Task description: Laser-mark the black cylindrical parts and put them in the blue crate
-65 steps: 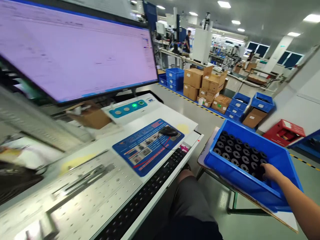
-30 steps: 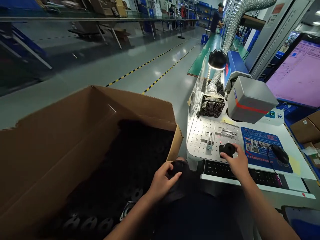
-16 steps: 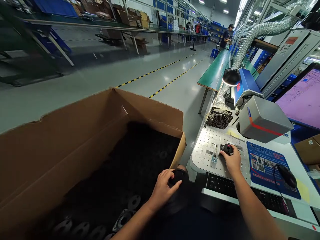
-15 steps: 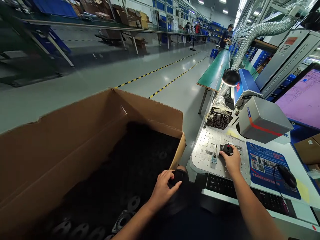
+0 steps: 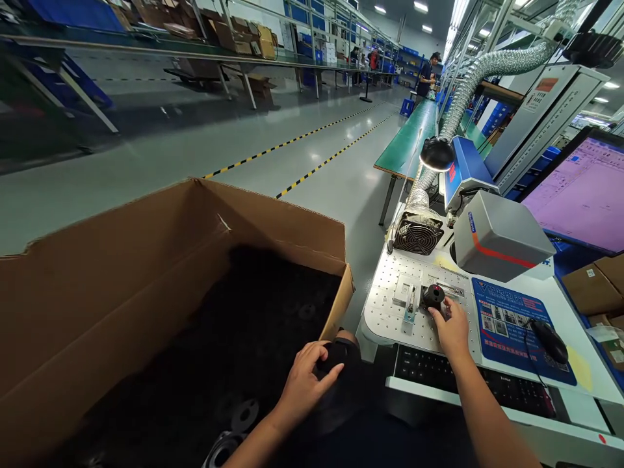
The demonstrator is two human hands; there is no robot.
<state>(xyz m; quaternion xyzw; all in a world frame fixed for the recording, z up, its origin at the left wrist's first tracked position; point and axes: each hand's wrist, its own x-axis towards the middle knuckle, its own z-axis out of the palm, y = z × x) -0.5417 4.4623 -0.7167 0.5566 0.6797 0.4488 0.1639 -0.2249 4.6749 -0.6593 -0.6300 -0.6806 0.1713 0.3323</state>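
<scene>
Head view: the left hand [image 5: 305, 377] has thumb and fingers pinching a dark round part [image 5: 336, 354] just beside the cardboard box [image 5: 127, 240]. Over on the worktop [image 5: 529, 286], another black part [image 5: 433, 296] sits on the drilled plate [image 5: 387, 318], beside the bracket [image 5: 410, 304]. The right hand [image 5: 453, 330] has fingertips at its near side; pinching or loose, can't tell.

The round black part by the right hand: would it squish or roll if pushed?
The round black part probably wouldn't squish, since its outline looks crisp. Its curved side might roll if tipped over; standing upright, it'd more likely slide.
</scene>
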